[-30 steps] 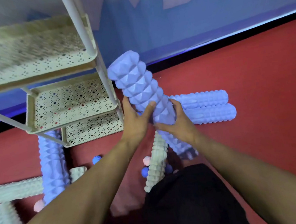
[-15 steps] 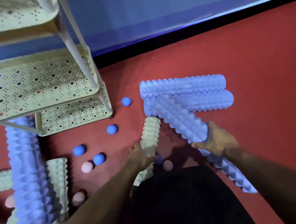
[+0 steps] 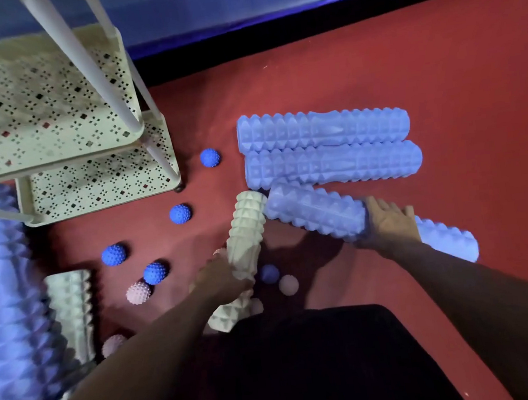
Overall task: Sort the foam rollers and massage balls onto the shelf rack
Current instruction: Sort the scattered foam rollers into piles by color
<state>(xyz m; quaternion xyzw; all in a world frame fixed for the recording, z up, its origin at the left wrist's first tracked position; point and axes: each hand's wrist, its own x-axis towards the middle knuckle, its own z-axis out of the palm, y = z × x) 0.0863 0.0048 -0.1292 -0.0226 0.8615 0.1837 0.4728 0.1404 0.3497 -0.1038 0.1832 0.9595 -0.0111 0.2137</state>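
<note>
Blue foam roller [image 3: 316, 215] lowered from rack [image 3: 50, 101] to floor; right hand [image 3: 388, 219] grips it; left hand [image 3: 222, 277] grips cream roller [image 3: 246, 231] at 9 o'clock; shelving outstanding.

Cream shelf rack [image 3: 50, 101] sits up at 10 o'clock, perforated tiers, nothing on the visible ones. Two blue foam rollers [image 3: 323, 127] [image 3: 334, 164] lie side by side on the red floor at about 1 o'clock, touching. A third blue roller [image 3: 314, 210] lies angled below them, right hand [image 3: 388, 219] on it. A cream roller [image 3: 246, 231] lies tilted at centre, its top end touching the blue one, left hand [image 3: 222, 277] gripping it. Spiky blue massage balls [image 3: 210, 157] [image 3: 180, 214] [image 3: 114, 254] trail toward 8 o'clock, with a pink one [image 3: 139, 292] too.
</note>
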